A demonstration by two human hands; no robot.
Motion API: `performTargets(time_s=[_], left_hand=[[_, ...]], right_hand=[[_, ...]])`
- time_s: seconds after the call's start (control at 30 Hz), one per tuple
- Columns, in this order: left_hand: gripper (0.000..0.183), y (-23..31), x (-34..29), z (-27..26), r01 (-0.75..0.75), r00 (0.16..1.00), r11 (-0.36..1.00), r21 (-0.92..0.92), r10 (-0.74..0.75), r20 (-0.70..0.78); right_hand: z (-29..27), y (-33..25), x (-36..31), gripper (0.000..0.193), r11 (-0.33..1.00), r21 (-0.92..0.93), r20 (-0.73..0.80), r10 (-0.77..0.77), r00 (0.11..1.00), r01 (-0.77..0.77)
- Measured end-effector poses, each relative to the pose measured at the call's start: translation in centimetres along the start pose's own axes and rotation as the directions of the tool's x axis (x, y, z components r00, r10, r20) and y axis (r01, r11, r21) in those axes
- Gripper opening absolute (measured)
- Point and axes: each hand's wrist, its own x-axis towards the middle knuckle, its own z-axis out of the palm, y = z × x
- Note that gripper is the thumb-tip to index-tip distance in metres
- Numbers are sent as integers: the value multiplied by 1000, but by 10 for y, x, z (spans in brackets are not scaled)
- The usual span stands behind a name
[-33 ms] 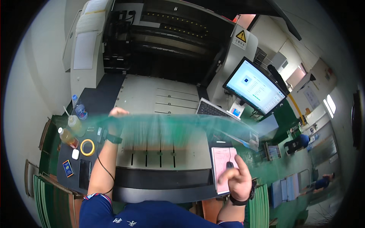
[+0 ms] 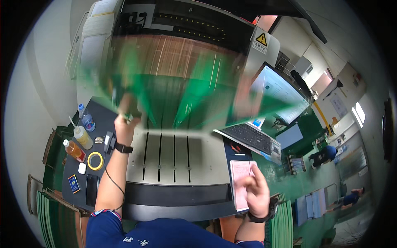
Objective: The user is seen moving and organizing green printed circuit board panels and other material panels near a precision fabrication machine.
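Observation:
My left hand is closed on the near edge of a large thin green and brownish sheet, held up over the machine bed. The sheet is smeared by motion, so its exact kind cannot be told. It spans from the left of the bed to the monitor. My right hand, a little blurred, is off the sheet with its fingers apart and nothing visible in them. Beneath it lies a pad of pink paper.
At the left stand bottles beside a roll of yellow tape and a phone. A keyboard and monitor are at the right. The dark machine rises behind the bed. A distant person stands far right.
The sheet has swung from a thin, edge-on band to a broad face raised farther back toward the machine. More of the slotted bed and keyboard shows. My right hand has barely shifted.

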Motion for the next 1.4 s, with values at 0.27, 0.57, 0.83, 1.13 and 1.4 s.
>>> performTargets(time_s=[0.27, 0.57, 0.83, 1.13, 1.4], left_hand=[[26, 1, 18, 15, 530, 836, 805, -265, -549, 6], [28, -128, -72, -59, 693, 694, 708, -133, -706, -141], [32, -102, -150, -47, -24, 955, 542, 840, -236, 179], [31, -93, -180, -67, -119, 942, 471, 874, -224, 249], [39, -85, -176, -59, -132, 945, 383, 914, -228, 233]], right_hand=[[23, 175, -68, 34, 776, 258, -99, 614, 783, -576], [33, 162, -18, 23, 787, 217, -219, 616, 757, -578], [47, 277, 90, 23, 705, 337, -111, 688, 718, -624], [80, 329, 50, 46, 429, -902, 65, 260, 963, -55], [65, 336, 91, 46, 375, -921, 247, 350, 904, 107]])
